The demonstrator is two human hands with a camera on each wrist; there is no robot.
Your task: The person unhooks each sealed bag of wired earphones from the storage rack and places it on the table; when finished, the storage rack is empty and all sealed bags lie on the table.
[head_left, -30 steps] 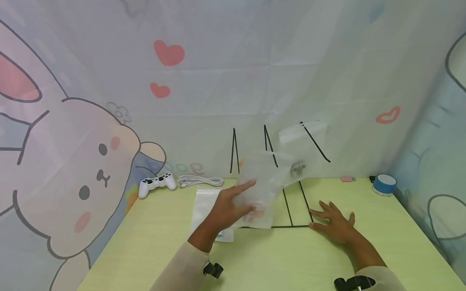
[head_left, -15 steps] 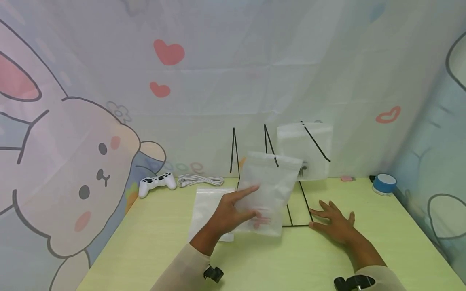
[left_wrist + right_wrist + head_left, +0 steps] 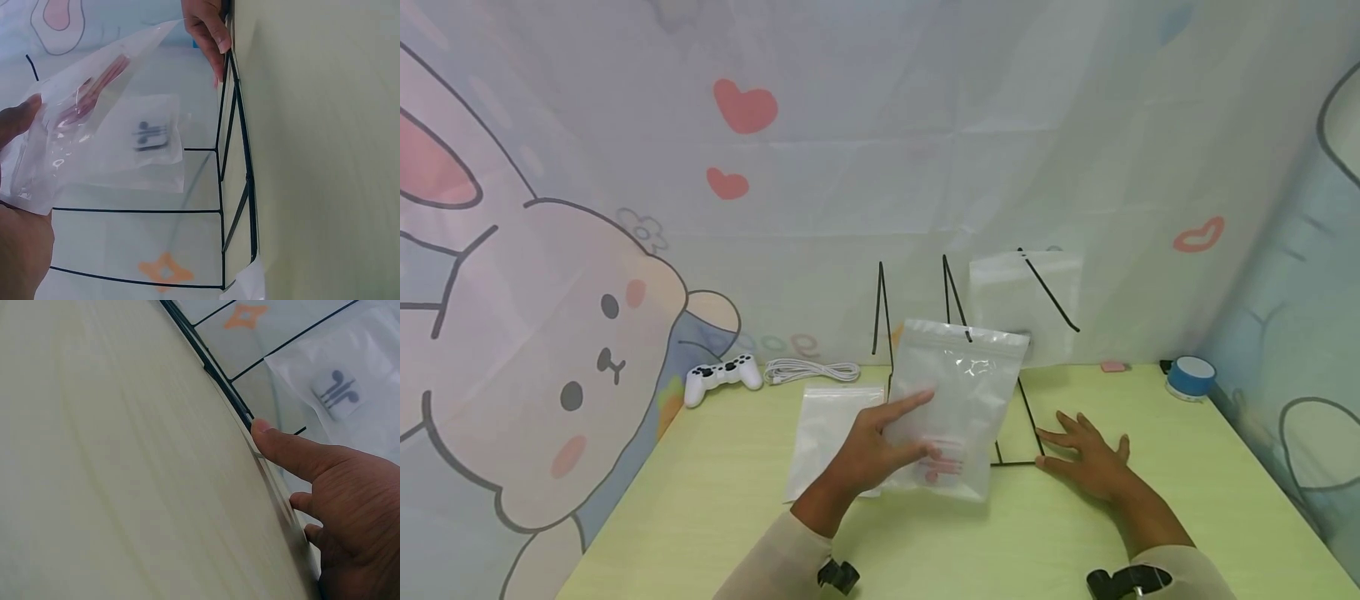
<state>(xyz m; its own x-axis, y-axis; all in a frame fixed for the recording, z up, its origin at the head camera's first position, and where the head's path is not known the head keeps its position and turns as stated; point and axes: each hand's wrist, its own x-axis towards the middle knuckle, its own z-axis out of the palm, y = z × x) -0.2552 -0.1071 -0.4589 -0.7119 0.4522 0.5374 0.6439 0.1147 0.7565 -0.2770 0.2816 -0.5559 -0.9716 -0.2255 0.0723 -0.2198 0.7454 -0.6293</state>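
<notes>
My left hand [image 3: 872,442] grips a translucent white zip bag [image 3: 958,400] near its left side. Pink-red contents [image 3: 94,94] show through the plastic. At the bag's top edge, the tip of the middle hook of a black wire display rack [image 3: 1017,463] appears in front of it. A second zip bag [image 3: 1022,296] hangs on the rack's right hook, with a dark printed or packed shape [image 3: 339,390] showing through it. My right hand [image 3: 1090,462] has its fingers spread, with thumb and forefinger touching the front right corner of the rack's base. The left hook carries nothing.
Another zip bag [image 3: 831,429] lies flat on the table, partly behind my left hand. Along the back stand a white game controller [image 3: 722,379], a coiled white cable [image 3: 812,372], a small pink item [image 3: 1115,367] and a blue-and-white roll [image 3: 1191,377]. A curtain [image 3: 850,167] hangs behind.
The gripped bag has come slightly down and toward the front, turning its face to the head view. The bag on the right hook has swung back to hang straight. My right hand stays put.
</notes>
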